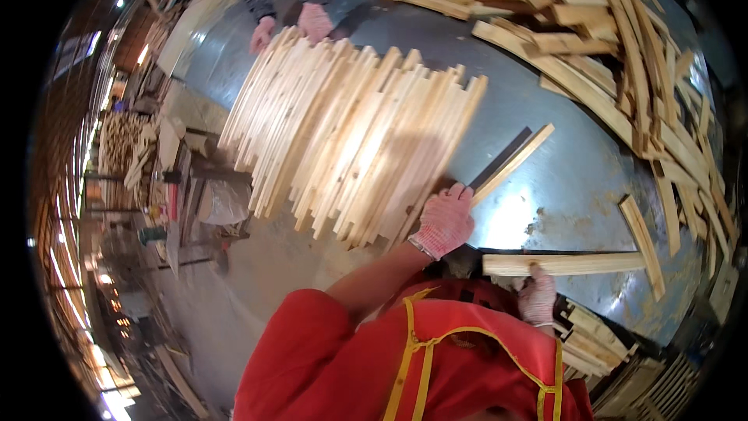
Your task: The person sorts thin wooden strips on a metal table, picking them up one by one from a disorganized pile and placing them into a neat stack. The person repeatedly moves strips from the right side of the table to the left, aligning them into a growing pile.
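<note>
Red clothing [312, 343] with yellow trim fills the lower view, and past it 2 gloved hands work at the edge of a metal table [573, 187]. The left hand [446, 218] is closed about the near end of a thin strip [514, 162], which slants away to the right over the table, just beside the row [354, 140]. The right hand [538, 296] holds a wider slat [576, 264] along the table's near edge, thumb on top; the fingers beneath are hidden. A short piece [643, 245] lies at the slat's far end; whether they touch, I cannot tell. At the row's far end are a co-worker's 2 hands [315, 23], and a jumbled pile [576, 70] lies to the right. The step in hand seems to be handling single pieces between pile and row, with the row only partly even at its ends. From here, a careful next move would call for keeping the strip lined up with the row and the slat clear of it.
</note>
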{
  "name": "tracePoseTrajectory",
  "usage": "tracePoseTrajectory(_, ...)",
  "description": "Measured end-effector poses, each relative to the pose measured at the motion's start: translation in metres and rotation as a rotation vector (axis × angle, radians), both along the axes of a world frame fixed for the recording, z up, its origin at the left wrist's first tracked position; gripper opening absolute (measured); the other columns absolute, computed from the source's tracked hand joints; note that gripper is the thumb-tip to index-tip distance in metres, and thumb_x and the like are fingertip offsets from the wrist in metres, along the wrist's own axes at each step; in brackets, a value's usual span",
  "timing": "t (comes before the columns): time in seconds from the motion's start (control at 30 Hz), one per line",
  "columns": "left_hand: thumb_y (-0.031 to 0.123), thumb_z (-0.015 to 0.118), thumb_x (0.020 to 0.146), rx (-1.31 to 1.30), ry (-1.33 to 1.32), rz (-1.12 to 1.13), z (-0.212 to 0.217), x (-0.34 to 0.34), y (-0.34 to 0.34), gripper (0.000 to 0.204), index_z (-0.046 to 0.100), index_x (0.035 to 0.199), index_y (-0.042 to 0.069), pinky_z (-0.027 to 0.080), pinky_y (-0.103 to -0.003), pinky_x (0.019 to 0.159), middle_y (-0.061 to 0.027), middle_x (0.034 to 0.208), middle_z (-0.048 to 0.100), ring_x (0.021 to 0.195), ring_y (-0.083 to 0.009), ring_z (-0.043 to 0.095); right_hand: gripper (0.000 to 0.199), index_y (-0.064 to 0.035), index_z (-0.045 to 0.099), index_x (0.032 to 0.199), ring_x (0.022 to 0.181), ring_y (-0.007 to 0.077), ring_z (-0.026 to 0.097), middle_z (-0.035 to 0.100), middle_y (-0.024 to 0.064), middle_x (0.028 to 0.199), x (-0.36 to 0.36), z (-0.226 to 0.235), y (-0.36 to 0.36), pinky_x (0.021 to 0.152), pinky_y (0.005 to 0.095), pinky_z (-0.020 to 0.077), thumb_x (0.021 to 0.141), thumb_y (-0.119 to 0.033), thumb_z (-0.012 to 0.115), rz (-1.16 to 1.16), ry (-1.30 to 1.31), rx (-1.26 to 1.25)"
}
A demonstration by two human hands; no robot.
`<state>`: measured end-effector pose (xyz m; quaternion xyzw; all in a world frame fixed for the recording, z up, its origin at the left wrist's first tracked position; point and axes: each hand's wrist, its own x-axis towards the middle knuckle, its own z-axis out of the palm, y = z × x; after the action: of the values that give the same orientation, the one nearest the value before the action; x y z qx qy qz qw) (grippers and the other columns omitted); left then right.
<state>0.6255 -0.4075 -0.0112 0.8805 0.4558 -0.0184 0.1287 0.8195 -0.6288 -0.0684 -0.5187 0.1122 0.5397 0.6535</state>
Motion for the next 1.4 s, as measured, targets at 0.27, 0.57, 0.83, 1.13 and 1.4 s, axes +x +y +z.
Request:
tracePoseTrajectory(0.27, 0.027, 0.073, 0.079, 0.181, -0.312, -0.078, 0.004, -0.106, 0.046, 0.055, 0.063, 0.13, 0.007, 0.04, -0.052, 0.109, -0.0127, 0.137, 0.057, 0.128, -0.0335, 0.052, 0.052, -0.001, 0.051, 0.139, 0.071, 0.0157, 0.065, 0.068, 0.0101, 0.094, -0.122, 0.038, 0.155, 0.051, 0.0289, 0.0503, 0.097, -0.022, 0.072, 0.949, -0.506, -0.126)
tracePoseTrajectory(0.57, 0.055, 0.088, 0.074, 0.22, 0.396, 0.594, 0.067, -0.351, 0.176, 0.116, 0.031, 0.165, 0.009, 0.044, -0.048, 0.118, -0.0245, 0.16, 0.044, 0.145, -0.0398, 0.047, 0.094, 0.0056, 0.034, 0.16, 0.085, 0.0198, 0.067, 0.071, 0.0145, 0.103, -0.117, 0.034, 0.181, 0.075, 0.033, 0.0548, 0.091, -0.043, 0.076, 1.015, -0.708, -0.235)
tracePoseTrajectory(0.83, 0.052, 0.089, 0.073, 0.092, 0.19, 0.6, 0.033, -0.371, 0.187, 0.115, 0.031, 0.166, 0.017, 0.05, -0.051, 0.11, -0.0218, 0.15, 0.05, 0.135, -0.0409, 0.055, 0.086, 0.0009, 0.036, 0.16, 0.099, 0.0228, 0.069, 0.07, 0.0185, 0.126, -0.134, 0.03, 0.206, 0.09, 0.0362, 0.0576, 0.093, -0.031, 0.079, 0.982, -0.66, -0.136)
tracePoseTrajectory(1.13, 0.056, 0.084, 0.075, 0.017, 0.16, 0.665, 0.043, -0.294, 0.14, 0.109, 0.034, 0.163, 0.015, 0.046, -0.054, 0.113, -0.0303, 0.16, 0.041, 0.139, -0.0498, 0.051, 0.059, 0.0038, 0.054, 0.147, 0.091, 0.0153, 0.068, 0.072, 0.0116, 0.115, -0.127, 0.039, 0.178, 0.075, 0.0297, 0.0563, 0.094, -0.016, 0.072, 0.668, -0.507, -0.052)
tracePoseTrajectory(1.4, 0.055, 0.083, 0.076, -0.105, 0.14, 0.692, 0.058, -0.242, 0.086, 0.107, 0.034, 0.162, 0.014, 0.047, -0.053, 0.112, -0.0301, 0.159, 0.042, 0.14, -0.0501, 0.049, 0.07, 0.007, 0.046, 0.151, 0.104, 0.027, 0.07, 0.071, 0.0192, 0.124, -0.184, 0.087, 0.228, 0.094, 0.0387, 0.0567, 0.094, -0.024, 0.074, 0.846, -0.67, 0.006)
